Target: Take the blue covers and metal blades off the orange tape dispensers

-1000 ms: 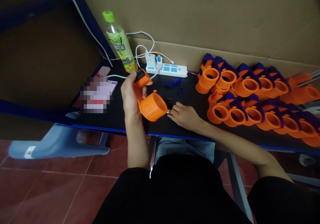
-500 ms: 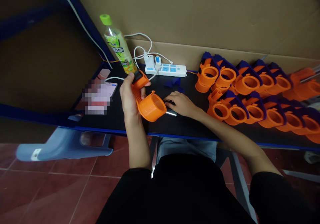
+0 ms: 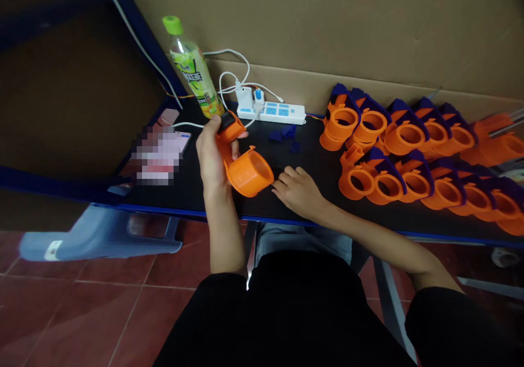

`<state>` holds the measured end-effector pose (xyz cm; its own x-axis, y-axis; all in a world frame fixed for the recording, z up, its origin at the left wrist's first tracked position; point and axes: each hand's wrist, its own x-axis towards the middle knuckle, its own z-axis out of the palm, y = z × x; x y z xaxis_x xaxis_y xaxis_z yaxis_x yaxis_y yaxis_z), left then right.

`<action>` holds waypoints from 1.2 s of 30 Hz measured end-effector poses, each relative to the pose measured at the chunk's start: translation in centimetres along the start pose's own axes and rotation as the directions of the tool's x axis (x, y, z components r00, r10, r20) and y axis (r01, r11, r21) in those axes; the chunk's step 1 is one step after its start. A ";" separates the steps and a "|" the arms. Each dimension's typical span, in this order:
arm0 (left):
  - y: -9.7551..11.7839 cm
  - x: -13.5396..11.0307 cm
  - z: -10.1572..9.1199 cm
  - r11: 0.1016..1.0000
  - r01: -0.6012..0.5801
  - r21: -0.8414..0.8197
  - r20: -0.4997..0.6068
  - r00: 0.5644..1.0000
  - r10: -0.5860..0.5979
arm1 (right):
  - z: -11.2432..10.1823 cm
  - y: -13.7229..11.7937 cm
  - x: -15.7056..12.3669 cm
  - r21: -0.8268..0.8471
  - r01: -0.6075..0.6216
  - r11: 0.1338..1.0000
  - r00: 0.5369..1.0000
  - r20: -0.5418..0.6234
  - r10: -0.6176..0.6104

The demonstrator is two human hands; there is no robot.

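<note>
My left hand (image 3: 210,157) is closed round an orange plastic part (image 3: 244,168), a ring-shaped cup with a handle, held just above the black table (image 3: 184,192). My right hand (image 3: 298,191) rests on the table just right of that cup, fingers curled and pointing towards it; whatever lies under the fingers is hidden. A few small dark blue plastic pieces (image 3: 285,136) lie loose on the table behind my right hand.
Two rows of finished orange-and-blue parts (image 3: 409,154) fill the table's right side. A green-capped drink bottle (image 3: 191,67), a white power strip (image 3: 272,112) with cables and a phone (image 3: 164,149) sit at the back left. A cardboard wall stands behind; a plastic stool (image 3: 98,233) below left.
My right hand reached up onto a small metal-tipped object beside the cup, then slid back towards the table's front edge; that object no longer shows. My left hand stays put with the orange part.
</note>
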<state>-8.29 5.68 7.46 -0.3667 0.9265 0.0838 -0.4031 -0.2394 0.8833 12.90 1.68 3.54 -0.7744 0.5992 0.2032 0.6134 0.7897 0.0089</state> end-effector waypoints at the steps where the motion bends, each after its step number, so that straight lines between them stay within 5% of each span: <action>1: 0.0 0.0 0.1 1.000 -0.004 -0.008 -0.015 1.000 0.004 | 0.2 0.0 -0.1 -0.011 -0.002 1.000 1.000 0.006 0.002; 20: 0.2 -0.3 0.4 0.998 -0.036 -0.047 -0.065 0.997 0.033 | -0.4 1.3 -0.4 0.017 0.067 0.998 0.996 0.055 -0.068; 27: 0.0 -0.2 0.3 0.998 -0.056 -0.017 -0.031 0.998 0.055 | -0.2 3.5 2.8 0.284 -0.147 0.947 0.987 -0.013 0.158; 36: 0.1 -0.1 -0.1 0.998 -0.055 -0.010 -0.044 0.998 0.055 | 1.5 4.6 4.9 0.482 -0.126 0.867 0.992 0.079 0.100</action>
<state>-8.34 5.51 7.50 -0.4243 0.8986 0.1117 -0.3903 -0.2928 0.8729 11.74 8.47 3.10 -0.7190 0.6837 0.1248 0.5549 0.6728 -0.4894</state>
